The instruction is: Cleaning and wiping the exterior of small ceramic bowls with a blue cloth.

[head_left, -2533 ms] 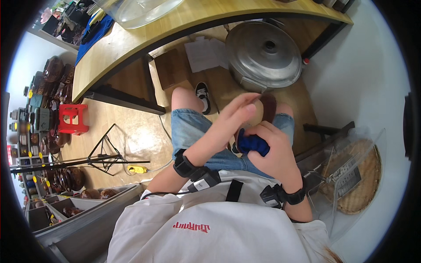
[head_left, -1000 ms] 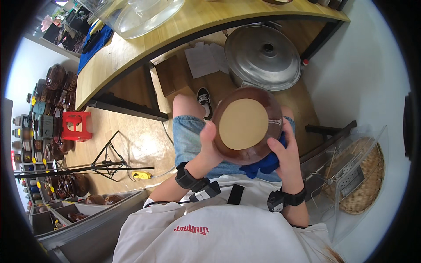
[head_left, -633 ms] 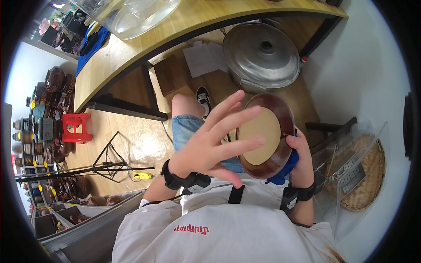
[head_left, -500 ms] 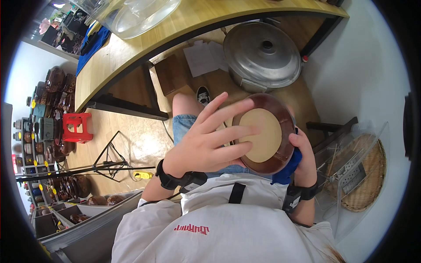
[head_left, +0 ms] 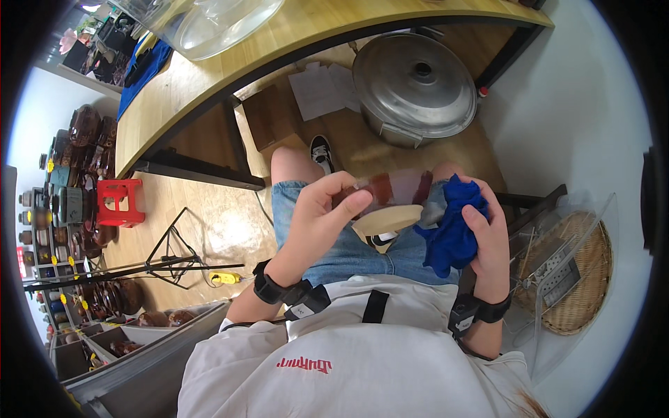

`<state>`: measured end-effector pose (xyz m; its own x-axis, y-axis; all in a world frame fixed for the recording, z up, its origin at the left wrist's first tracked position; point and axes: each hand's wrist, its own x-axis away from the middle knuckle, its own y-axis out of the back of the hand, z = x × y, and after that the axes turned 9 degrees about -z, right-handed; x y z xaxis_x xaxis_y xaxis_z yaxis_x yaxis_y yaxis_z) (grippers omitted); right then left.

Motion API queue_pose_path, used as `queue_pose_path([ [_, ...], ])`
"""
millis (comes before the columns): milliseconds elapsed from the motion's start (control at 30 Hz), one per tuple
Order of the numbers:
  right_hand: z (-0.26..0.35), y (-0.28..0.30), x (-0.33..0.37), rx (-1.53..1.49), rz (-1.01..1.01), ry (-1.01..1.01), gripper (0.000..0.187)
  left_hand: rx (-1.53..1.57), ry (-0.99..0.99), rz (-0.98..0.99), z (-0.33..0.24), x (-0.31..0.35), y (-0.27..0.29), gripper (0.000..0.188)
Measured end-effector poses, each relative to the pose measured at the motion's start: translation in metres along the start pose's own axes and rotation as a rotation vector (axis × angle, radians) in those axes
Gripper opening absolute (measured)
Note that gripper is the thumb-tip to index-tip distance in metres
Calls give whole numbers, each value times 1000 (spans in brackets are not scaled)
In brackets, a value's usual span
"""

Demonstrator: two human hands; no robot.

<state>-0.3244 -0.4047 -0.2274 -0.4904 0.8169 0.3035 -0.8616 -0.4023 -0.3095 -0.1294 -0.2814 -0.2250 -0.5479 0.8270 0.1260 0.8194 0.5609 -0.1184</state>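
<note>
A round brown glazed ceramic piece [head_left: 401, 188], a bowl or a lid, is held over my lap, tilted nearly edge-on. Its bare cream-coloured disc [head_left: 388, 219] faces down toward me. My left hand [head_left: 320, 212] pinches the left side of its rim, thumb in front, other fingers behind. To the right of it, my right hand [head_left: 489, 226] is closed around a crumpled blue cloth [head_left: 451, 237]. The cloth's left edge comes close to the ceramic piece; whether they touch I cannot tell.
A wooden table [head_left: 174, 104] stands ahead, with a large lidded metal pot [head_left: 418, 90] beneath it. On the left are a red stool [head_left: 120, 202], a black stand [head_left: 171, 261] and shelves of glazed jars. A wicker tray [head_left: 589, 279] leans at the right wall.
My left hand has gone from lying spread over the cream disc to gripping the rim. The ceramic piece has tipped edge-on. My right hand has left it and moved right with the cloth.
</note>
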Motion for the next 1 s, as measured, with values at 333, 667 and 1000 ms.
queue_pose_path([
  [333,-2,-7,-7,-266,-5,-20,55,30,58,-30,3,-1,2,17],
  [667,-18,8,-14,-337,77,21,31,104,92,-78,4,0,5,14],
  [1000,-13,4,-13,-444,24,-51,19,118,89,-70,6,-1,6,14],
])
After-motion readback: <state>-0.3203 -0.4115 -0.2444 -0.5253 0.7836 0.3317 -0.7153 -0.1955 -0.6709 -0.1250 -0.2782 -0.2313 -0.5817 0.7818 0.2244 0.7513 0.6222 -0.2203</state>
